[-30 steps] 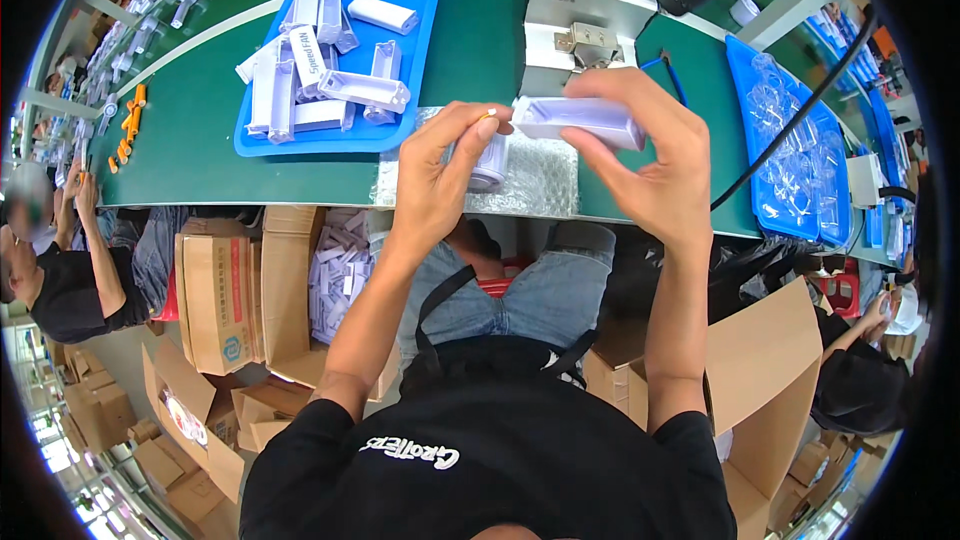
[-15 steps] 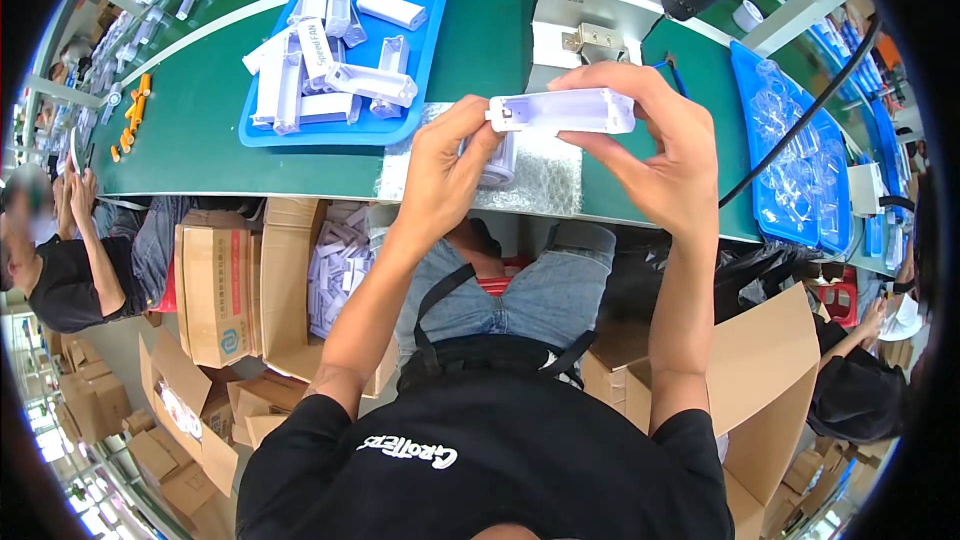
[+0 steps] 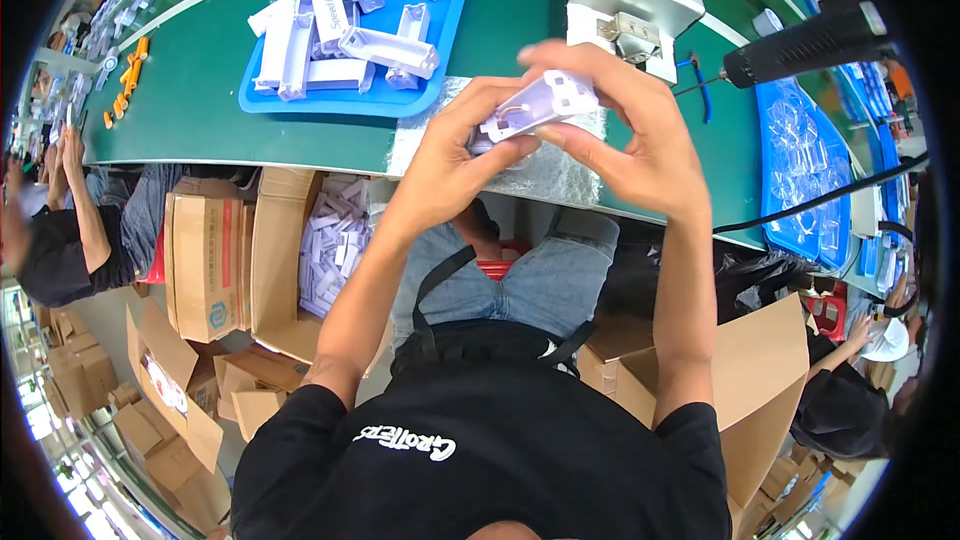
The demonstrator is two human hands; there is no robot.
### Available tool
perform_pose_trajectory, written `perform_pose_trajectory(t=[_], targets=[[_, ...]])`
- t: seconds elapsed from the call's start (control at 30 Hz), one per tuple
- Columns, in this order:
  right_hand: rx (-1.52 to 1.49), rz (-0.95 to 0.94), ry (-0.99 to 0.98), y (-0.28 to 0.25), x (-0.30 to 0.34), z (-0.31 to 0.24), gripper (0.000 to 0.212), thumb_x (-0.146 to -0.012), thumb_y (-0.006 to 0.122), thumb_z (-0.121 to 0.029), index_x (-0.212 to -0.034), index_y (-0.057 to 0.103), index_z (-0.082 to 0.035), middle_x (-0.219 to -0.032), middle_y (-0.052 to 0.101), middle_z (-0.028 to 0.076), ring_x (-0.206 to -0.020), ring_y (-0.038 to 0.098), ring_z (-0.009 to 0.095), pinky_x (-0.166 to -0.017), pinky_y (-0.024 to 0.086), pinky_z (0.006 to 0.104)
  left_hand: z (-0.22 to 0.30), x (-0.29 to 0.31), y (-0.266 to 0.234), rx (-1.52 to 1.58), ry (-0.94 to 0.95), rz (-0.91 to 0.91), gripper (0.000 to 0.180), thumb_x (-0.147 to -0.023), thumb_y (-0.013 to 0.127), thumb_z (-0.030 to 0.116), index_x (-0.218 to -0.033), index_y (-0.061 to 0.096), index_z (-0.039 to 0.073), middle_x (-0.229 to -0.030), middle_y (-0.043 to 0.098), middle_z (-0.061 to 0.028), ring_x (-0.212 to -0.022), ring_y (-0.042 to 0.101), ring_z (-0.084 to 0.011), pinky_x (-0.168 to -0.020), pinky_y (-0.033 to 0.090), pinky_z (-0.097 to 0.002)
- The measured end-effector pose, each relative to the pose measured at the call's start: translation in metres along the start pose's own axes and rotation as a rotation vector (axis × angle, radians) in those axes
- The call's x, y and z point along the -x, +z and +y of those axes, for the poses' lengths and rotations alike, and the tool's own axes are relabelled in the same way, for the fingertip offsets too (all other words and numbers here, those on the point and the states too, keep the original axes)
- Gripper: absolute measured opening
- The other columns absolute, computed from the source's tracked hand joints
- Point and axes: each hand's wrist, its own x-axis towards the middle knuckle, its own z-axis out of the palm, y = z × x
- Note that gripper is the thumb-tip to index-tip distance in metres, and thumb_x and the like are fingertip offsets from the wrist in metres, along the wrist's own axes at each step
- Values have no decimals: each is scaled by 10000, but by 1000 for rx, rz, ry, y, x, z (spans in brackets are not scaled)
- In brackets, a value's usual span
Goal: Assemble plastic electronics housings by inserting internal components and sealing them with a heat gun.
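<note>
A white plastic part (image 3: 537,106) is held up between both hands above the sheet of bubble wrap (image 3: 560,175) on the green belt. My left hand (image 3: 455,155) grips its lower left end with thumb and fingers. My right hand (image 3: 640,130) curls over its right end from above. A blue tray (image 3: 445,35) holding several similar white plastic parts (image 3: 390,48) lies just left of my hands.
A white machine box (image 3: 630,0) stands behind my hands. A black tool on a cable (image 3: 810,40) hangs at right, above blue trays of clear parts (image 3: 805,170). Open cardboard boxes (image 3: 210,260) sit beneath the belt. Another person (image 3: 60,230) sits at left.
Both hands have drawn nearer to me and closed together around the white part. The part has turned from lying level to tilted, with its underside showing.
</note>
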Motion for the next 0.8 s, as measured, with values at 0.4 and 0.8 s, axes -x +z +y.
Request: perform_pose_trajectory(t=[0.4,0.8], targets=[[12,516,299,50,11,-13,395,-906,814,-14,-1267,656,23,-1050,778,149,-953,809,252,-834,622,338,-4,4,18,-157,135,115,624,-865,826,52,-1434,576,-4,-1395,592,-163,-1337,568,-360,-1124,465,-417],[88,405,134,49,18,-2,470,-808,836,19,-1252,689,-22,-1100,764,131,-952,777,304,-830,605,348,-6,9,7,92,-80,90,704,-802,867,-12,-1437,564,1,-1273,627,-70,-1216,616,-183,-1088,470,-336]])
